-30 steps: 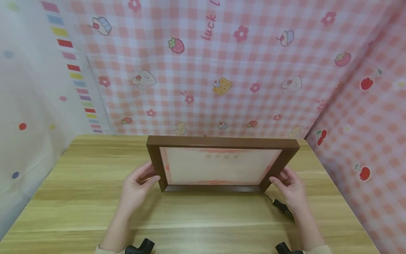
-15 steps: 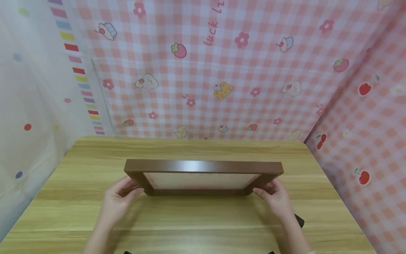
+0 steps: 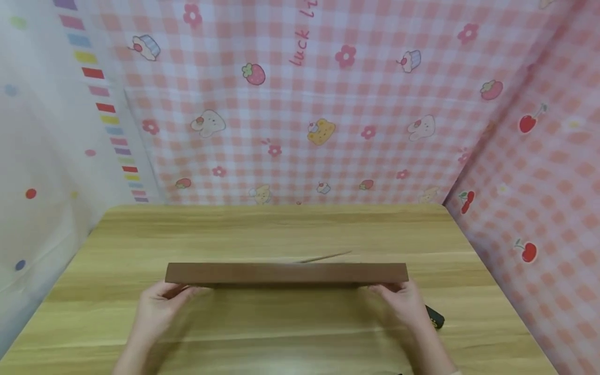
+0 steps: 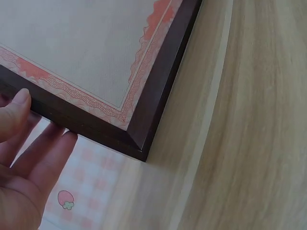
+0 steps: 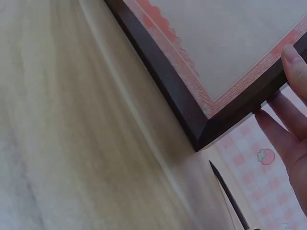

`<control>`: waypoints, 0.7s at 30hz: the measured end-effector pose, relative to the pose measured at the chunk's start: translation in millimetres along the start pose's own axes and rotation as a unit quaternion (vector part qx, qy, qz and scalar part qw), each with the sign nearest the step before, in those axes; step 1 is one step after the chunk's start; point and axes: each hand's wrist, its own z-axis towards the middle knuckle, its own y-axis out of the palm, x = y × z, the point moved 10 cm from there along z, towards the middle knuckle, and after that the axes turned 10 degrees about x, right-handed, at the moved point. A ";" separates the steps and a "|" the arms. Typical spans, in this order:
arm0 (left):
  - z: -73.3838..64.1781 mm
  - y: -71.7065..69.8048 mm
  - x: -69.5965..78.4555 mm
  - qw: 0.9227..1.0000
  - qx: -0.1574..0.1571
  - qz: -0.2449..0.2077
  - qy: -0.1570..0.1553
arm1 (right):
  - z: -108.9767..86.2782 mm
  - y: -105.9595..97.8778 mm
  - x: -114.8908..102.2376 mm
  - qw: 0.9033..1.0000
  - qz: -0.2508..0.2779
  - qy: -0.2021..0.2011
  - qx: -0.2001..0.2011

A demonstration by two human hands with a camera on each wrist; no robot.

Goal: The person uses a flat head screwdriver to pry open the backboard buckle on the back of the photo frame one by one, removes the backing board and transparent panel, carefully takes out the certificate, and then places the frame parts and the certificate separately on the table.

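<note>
The left hand (image 3: 161,304) and right hand (image 3: 400,302) each pinch a side of one dark brown frame (image 3: 287,273), held on edge over the middle of the desk (image 3: 281,229); its one cream sheet (image 4: 81,38) has a reddish patterned border. Right of the right hand lies one black-handled pointed tool (image 3: 435,316). Wood extends leftward, rightward and behind to the far edge, near pink checked cloth (image 3: 281,104).
</note>
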 end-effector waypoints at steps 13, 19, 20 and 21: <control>2.3 7.7 1.3 0.996 -0.072 0.012 0.049 | 1.7 15.0 -14.2 0.973 0.138 -0.135 -0.125; 8.9 7.5 -3.3 0.995 -0.093 0.018 0.034 | 8.2 10.6 0.2 0.991 0.051 -0.072 -0.102; 9.8 7.3 -5.5 0.995 -0.097 0.007 0.023 | 8.9 10.1 3.8 0.993 0.043 -0.055 -0.100; 10.3 6.9 -8.0 0.995 -0.100 -0.004 0.012 | 9.2 10.1 6.2 0.993 0.039 -0.044 -0.101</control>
